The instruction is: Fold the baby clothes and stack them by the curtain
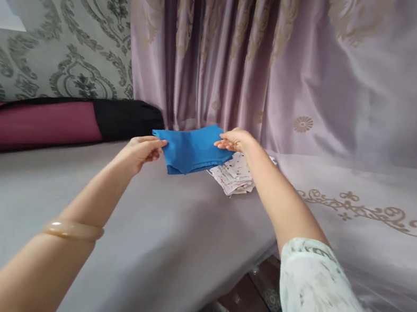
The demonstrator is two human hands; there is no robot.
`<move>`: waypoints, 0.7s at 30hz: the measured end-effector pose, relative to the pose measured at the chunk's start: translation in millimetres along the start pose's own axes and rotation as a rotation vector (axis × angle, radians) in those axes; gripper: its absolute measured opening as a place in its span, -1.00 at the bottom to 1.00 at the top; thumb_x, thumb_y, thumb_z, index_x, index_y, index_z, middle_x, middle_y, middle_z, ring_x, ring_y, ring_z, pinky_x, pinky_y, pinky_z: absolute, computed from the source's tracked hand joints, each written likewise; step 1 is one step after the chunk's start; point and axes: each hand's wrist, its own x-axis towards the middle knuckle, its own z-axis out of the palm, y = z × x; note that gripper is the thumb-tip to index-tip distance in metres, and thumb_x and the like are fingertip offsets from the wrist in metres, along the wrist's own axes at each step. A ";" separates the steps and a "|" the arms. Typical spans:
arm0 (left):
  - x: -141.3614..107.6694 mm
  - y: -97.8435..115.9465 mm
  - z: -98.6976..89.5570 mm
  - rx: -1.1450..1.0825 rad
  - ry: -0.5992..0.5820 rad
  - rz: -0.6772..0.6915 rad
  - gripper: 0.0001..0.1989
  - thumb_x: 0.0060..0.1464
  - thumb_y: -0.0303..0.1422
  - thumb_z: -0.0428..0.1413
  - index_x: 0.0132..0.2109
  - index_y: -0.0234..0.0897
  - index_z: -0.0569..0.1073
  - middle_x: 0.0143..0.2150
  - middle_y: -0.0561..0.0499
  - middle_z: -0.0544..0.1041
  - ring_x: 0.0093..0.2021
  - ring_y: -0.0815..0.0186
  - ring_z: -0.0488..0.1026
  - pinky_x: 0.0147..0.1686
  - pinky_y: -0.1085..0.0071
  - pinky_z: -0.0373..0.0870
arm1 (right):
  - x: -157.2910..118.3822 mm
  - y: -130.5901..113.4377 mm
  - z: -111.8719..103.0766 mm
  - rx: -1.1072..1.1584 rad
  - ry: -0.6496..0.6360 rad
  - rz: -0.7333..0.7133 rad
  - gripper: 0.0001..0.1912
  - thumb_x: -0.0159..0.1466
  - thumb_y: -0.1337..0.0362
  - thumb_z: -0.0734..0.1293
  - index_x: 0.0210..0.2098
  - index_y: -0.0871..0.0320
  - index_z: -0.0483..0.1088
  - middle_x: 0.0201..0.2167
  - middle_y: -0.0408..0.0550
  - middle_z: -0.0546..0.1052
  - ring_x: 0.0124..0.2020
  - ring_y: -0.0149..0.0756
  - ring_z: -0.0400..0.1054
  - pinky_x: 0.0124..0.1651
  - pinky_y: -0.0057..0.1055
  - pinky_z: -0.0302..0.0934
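A folded blue cloth (pixel 193 150) is held up between my two hands, over the far part of the grey bed surface. My left hand (pixel 143 151) pinches its left corner between thumb and fingers. At the cloth's right edge, my right hand (pixel 233 140) grips it with the thumb and fingers. Just behind and to the right, partly hidden by the cloth and my right forearm, lies a stack of folded white patterned cloth (pixel 235 176).
A long maroon and black bag (pixel 36 123) lies along the patterned wall at the left. Purple curtains (pixel 220 45) hang at the back. On the right is a pale cover (pixel 387 193) with gold embroidery. Dark floor (pixel 256 299) shows beyond the bed's near right edge.
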 end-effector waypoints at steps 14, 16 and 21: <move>25.2 -40.0 164.5 -0.036 -0.196 -0.026 -0.68 -0.24 -0.22 0.32 -0.58 -0.29 0.36 -0.60 0.03 0.47 -0.67 0.50 0.20 -0.63 0.50 0.01 | 41.7 41.1 -125.5 -0.141 0.376 0.113 -0.73 0.43 0.39 0.16 -0.08 0.45 0.42 -0.49 0.09 0.59 -0.59 -0.43 0.46 -0.64 -0.68 0.20; 26.8 -45.3 178.3 -0.034 -0.208 -0.028 -0.68 -0.22 -0.21 0.31 -0.58 -0.28 0.35 -0.60 0.03 0.47 -0.67 0.50 0.20 -0.64 0.50 -0.01 | 50.4 46.3 -134.2 -0.151 0.408 0.120 -0.74 0.42 0.37 0.19 -0.08 0.46 0.43 -0.49 0.12 0.58 -0.56 -0.38 0.48 -0.62 -0.65 0.23; 29.1 -58.0 200.0 -0.020 -0.217 -0.085 -0.68 -0.22 -0.21 0.31 -0.57 -0.28 0.35 -0.59 0.03 0.47 -0.66 0.49 0.20 -0.63 0.48 -0.04 | 74.7 62.2 -150.9 -0.214 0.480 0.111 -0.72 0.38 0.28 0.27 -0.13 0.44 0.46 -0.51 0.13 0.56 -0.53 -0.31 0.50 -0.51 -0.53 0.35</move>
